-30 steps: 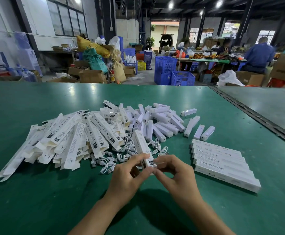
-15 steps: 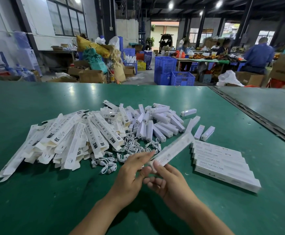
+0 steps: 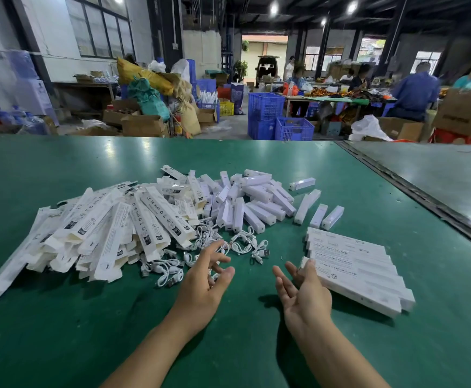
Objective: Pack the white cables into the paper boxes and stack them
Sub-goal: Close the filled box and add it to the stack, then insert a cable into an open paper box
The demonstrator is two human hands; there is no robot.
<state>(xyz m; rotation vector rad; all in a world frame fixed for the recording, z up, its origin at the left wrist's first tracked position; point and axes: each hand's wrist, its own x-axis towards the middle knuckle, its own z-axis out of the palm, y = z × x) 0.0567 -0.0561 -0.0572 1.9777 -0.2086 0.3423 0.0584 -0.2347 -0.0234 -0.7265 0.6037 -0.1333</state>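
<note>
A: Your left hand [image 3: 209, 278] hovers over the counter [image 3: 60, 331], fingers spread and loosely bent, gripping nothing that I can see; your right hand [image 3: 304, 292] lies palm up at three o'clock from it, fingers straight; the two hands are apart.

B: Agreed; a loop of the white cables [image 3: 242, 246] shows just behind your left fingers, though I cannot tell whether it touches them; the other cables lie loose at your twelve o'clock, and some run under the heap of flat paper boxes [image 3: 111, 228] at ten o'clock and are lost there.

A: Your right fingertips [image 3: 311, 271] overlap the near-left corner of the row of closed paper boxes [image 3: 354, 264] at two o'clock; whether they touch it is unclear; the nearest box's right end is smeared, and the print on the row is only partly legible.

B: Beyond the cables, at one o'clock, sits a pile of small white units [image 3: 256, 203]; what they are is hard to make out; the lower edge cuts off both your forearms.
</note>
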